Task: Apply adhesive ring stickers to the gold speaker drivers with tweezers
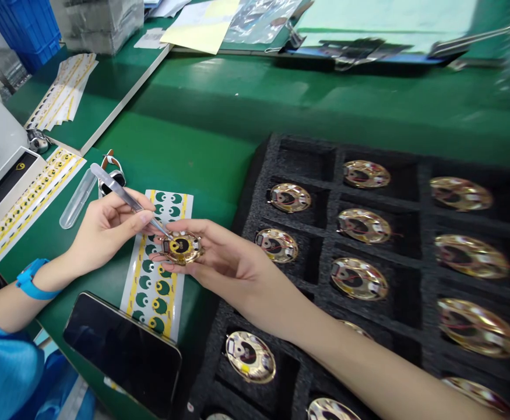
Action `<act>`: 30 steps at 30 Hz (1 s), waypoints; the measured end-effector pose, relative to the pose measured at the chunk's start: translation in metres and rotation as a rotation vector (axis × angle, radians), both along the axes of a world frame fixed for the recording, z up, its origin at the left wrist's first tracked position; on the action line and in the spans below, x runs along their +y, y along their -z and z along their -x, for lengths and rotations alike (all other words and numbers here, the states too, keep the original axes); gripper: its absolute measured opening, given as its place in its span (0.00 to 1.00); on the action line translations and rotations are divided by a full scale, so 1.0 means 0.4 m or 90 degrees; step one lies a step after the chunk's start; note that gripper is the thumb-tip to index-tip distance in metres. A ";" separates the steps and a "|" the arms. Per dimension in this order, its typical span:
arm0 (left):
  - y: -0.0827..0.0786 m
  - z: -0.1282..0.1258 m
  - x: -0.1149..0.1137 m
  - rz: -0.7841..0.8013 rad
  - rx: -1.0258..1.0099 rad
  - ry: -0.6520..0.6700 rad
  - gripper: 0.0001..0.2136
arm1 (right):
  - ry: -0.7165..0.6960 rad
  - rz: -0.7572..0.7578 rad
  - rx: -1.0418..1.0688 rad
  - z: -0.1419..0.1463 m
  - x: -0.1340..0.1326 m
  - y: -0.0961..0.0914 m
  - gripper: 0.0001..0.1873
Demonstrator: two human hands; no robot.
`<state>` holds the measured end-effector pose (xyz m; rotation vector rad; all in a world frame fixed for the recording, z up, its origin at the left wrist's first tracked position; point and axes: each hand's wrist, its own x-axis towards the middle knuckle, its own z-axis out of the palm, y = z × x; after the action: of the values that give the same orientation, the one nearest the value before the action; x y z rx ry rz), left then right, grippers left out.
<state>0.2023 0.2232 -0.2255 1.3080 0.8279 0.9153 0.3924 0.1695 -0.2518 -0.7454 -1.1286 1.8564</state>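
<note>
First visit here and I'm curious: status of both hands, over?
Left hand: holding tweezers, tips at the gold oval part. Right hand: holding that part by its edge. In the way: nothing seen at the tips; phone lies apart.

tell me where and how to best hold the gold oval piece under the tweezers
Probably by the rim: pinch the gold oval piece from the right, as the right hand does. Its rounded edge suits thumb and fingers, and the upturned face is left open to the tweezers on the left.
</note>
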 end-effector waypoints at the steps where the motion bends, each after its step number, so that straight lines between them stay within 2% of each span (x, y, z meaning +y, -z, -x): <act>1: 0.000 0.000 -0.001 -0.003 0.004 -0.002 0.10 | -0.001 0.001 0.001 0.000 0.000 0.000 0.17; 9: 0.000 0.000 -0.004 -0.035 0.018 -0.006 0.08 | 0.006 -0.010 0.004 -0.003 0.000 0.006 0.16; 21: 0.008 0.006 -0.016 -0.231 0.122 -0.036 0.01 | 0.018 -0.082 0.064 0.006 -0.005 0.022 0.18; 30: 0.007 0.001 -0.021 -0.315 0.165 -0.046 0.03 | 0.058 -0.076 -0.002 0.003 -0.002 0.018 0.13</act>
<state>0.2019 0.2147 -0.2283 1.8662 0.8824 1.0630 0.3912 0.1685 -0.2591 -0.7199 -1.1776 1.6969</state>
